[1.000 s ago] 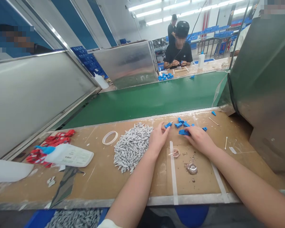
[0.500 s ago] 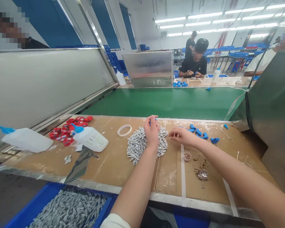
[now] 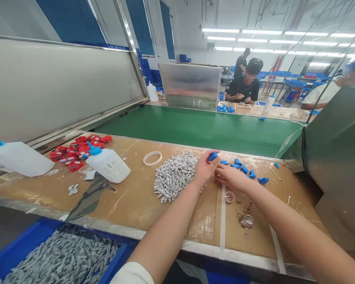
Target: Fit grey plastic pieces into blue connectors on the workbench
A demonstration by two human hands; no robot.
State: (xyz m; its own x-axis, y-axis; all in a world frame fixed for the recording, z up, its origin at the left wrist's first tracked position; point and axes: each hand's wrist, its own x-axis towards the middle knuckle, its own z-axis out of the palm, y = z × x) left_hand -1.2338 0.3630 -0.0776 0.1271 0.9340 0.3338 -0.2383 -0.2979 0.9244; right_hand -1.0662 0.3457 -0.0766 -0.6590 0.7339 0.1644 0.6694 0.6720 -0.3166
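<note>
Just right of the grey pile, my left hand [image 3: 206, 169] is closed on a small blue plastic part [image 3: 213, 156], which sticks up past the thumb and fingers. Close against it is my right hand [image 3: 232, 177], its fingers bent inward; whatever they pinch is too small or hidden to make out. Several similar blue plastic parts [image 3: 244, 169] lie on the table beyond the right hand. A heap of small grey pieces [image 3: 174, 177] sits to the left of both hands.
Two white squeeze bottles [image 3: 109, 165] lie by red parts [image 3: 73, 153] at left, near a tape ring [image 3: 152, 158]. A small round dish [image 3: 229, 197] and a glass pot [image 3: 246, 221] stand at right. Behind runs a green belt [image 3: 177, 124]; below is a blue bin [image 3: 118, 256].
My left hand has moved right, off the grey heap, with the blue part. Both hands are now together. The view has shifted a little.
</note>
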